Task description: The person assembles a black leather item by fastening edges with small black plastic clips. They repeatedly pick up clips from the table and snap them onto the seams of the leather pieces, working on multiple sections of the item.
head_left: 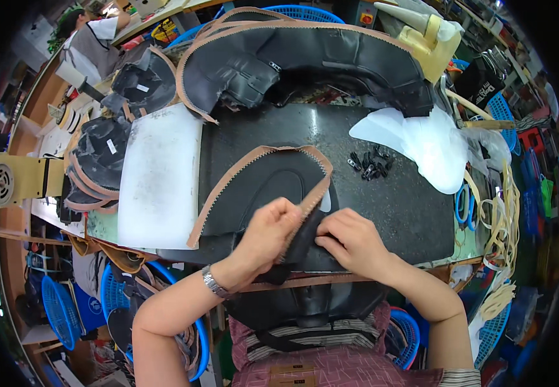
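A curved black leather piece [263, 187] edged with brown toothed zipper tape [231, 174] lies on the dark work mat in front of me. My left hand [269, 229], a watch on its wrist, is closed on the piece's right edge, where the zipper tape folds up. Just right of it, my right hand [350, 242] has its fingers curled together beside the dark folded edge. What its fingertips pinch, if anything, is hidden. Behind my right hand is a small pile of black zipper sliders [368, 164].
A white board [160, 174] lies left of the dark mat [395, 219]. Large zipper-edged black pieces [318, 55] stand along the back. White sheet templates [428, 145] and blue-handled scissors [465, 206] are at right. Blue baskets [60, 313] stand below; another person [92, 45] sits far left.
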